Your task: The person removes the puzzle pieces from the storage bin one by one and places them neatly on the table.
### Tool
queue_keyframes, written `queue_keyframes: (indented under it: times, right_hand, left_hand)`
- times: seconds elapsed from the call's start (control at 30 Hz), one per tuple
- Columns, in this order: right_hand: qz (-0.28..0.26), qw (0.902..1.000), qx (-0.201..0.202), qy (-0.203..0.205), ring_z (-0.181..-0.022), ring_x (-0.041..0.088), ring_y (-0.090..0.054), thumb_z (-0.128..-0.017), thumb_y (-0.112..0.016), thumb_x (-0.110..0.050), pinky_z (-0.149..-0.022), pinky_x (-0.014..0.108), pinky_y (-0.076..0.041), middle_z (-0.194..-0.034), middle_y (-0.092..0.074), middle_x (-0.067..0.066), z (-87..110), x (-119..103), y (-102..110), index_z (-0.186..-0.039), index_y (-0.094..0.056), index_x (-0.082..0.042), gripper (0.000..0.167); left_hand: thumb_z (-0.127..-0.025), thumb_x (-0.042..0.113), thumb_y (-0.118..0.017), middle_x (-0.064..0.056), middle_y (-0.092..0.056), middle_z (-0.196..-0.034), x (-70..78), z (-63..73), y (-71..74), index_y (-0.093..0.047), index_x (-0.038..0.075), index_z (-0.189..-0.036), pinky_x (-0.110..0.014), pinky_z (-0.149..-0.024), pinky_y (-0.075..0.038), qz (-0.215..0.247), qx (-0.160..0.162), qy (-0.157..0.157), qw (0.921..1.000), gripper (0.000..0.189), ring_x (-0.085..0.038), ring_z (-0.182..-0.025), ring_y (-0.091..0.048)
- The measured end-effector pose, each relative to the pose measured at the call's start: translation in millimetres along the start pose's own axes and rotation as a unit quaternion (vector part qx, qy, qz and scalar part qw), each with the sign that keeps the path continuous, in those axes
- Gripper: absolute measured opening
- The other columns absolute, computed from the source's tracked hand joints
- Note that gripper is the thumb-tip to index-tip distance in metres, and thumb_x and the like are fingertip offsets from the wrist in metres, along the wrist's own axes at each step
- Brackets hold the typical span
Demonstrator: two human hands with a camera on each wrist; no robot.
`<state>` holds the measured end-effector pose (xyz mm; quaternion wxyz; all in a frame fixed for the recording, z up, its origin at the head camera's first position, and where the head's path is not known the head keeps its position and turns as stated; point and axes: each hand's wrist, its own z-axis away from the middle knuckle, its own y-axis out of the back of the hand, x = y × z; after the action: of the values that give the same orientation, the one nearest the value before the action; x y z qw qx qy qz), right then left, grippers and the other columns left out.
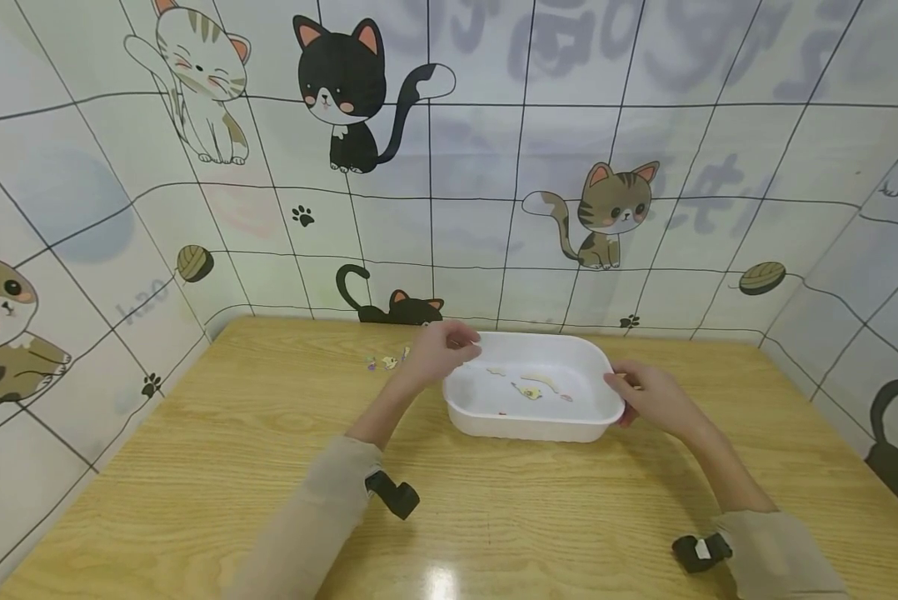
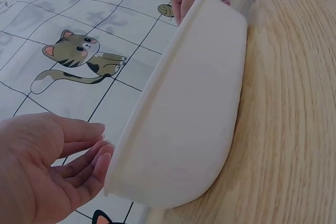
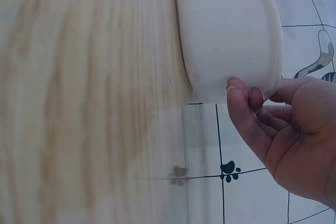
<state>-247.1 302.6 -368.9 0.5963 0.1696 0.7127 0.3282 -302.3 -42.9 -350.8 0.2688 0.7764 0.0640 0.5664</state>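
Note:
A white plastic basin (image 1: 524,427) stands on the wooden table. Several small flat pieces (image 1: 531,392), some yellowish, lie on its floor. At its right end my right hand (image 1: 653,400) grips the rim; in the right wrist view, fingers (image 3: 239,103) curl under the outer wall with the thumb over the edge. My left hand (image 1: 441,354) is at the basin's left rim, its fingers loosely bent. In the left wrist view, its fingertips (image 2: 105,163) are right at the rim, with nothing visible between them and the thumb.
Left of the basin, several small colourful pieces (image 1: 389,362) lie near the table's back edge. A cloth wall printed with cats and grid lines (image 1: 479,233) rises behind the table (image 1: 494,517) and along both sides.

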Motion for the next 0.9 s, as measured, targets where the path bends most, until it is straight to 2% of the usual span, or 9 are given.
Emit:
queue_keyframes:
  times: [0.2, 0.53, 0.77, 0.9]
  right_hand:
    - [0.002, 1.0, -0.002, 0.0, -0.061, 0.025, -0.066, -0.107, -0.05, -0.012, -0.057, 0.037, -0.059, -0.085, -0.067, 0.019, -1.2, 1, 0, -0.125, -0.053, 0.015, 0.033]
    - [0.0, 1.0, -0.005, -0.002, -0.061, 0.024, -0.066, -0.107, -0.05, -0.012, -0.057, 0.036, -0.059, -0.087, -0.067, 0.018, 0.1, -1, -1, -0.126, -0.053, 0.015, 0.033]
    - [-0.007, 1.0, -0.006, 0.0, -0.062, 0.024, -0.067, -0.108, -0.049, -0.014, -0.057, 0.037, -0.059, -0.089, -0.068, 0.019, 0.6, -2, -1, -0.13, -0.05, 0.017, 0.038]
    - [-0.005, 1.0, -0.007, -0.001, -0.062, 0.024, -0.067, -0.108, -0.049, -0.013, -0.057, 0.036, -0.059, -0.09, -0.068, 0.02, 0.5, -2, -1, -0.132, -0.049, 0.018, 0.04]
  left_hand:
    - [-0.095, 0.014, -0.07, -0.008, -0.07, -0.101, 1.7, -4.2, -11.0, -0.07, 0.001, -0.112, -0.031, -0.079, -0.055, -0.004, -0.02, 0.008, 0.9998, 0.022, -0.023, -0.096, -0.066]
    - [-0.094, 0.015, -0.071, -0.006, -0.069, -0.099, -0.5, -11.7, -28.6, -0.071, 0.001, -0.113, -0.03, -0.078, -0.053, -0.055, -0.052, -0.005, 0.9971, 0.023, -0.02, -0.094, -0.065]
    - [-0.093, 0.012, -0.073, -0.006, -0.07, -0.097, 3.9, -17.3, -39.5, -0.071, 0.001, -0.111, -0.026, -0.075, -0.051, -0.093, -0.078, -0.007, 0.9926, 0.021, -0.017, -0.09, -0.063]
    - [-0.091, 0.009, -0.074, -0.008, -0.07, -0.097, 5.9, -19.8, -46.3, -0.07, 0.0, -0.111, -0.025, -0.075, -0.05, -0.108, -0.099, 0.01, 0.9891, 0.022, -0.017, -0.088, -0.062]
